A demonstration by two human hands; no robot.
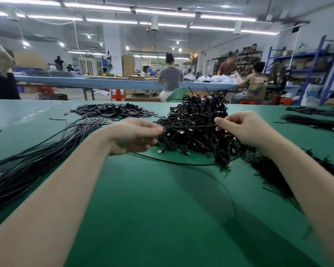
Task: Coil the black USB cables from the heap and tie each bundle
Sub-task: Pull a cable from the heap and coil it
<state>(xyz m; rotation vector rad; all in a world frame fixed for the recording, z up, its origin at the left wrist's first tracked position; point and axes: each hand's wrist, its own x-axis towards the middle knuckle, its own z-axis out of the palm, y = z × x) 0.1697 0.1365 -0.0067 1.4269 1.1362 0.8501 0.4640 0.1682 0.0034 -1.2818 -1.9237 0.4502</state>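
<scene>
Where the green tabletop (162, 218) lies nearest the person, at 6 o'clock, it carries only one loose cable (174, 162) curving across it. Beyond that, both forearms reach toward 12 o'clock. The left hand (132, 136) has its fingers curled and pinches one end of a thin black strand (191, 126); the right hand (245, 130) pinches the other end between thumb and fingertips. The strand is held stretched level between them just above the heap (197, 130), probably to draw it straight before coiling or tying; whether it is a cable or a tie cannot be told.

The heap of black USB cables sits at 12 o'clock, between and behind the hands. A sheaf of straight cables (37, 160) lies at 9 o'clock, within the left hand's reach. Thin black ties (274, 170) lie at 3 o'clock beside the right forearm, likely staged for binding. Small flat black pieces (114, 110) are piled at 11 o'clock.

Farther off, seated workers occupy a blue bench (114, 83). One shirt (258, 81) bears lettering, too blurred to read.
</scene>
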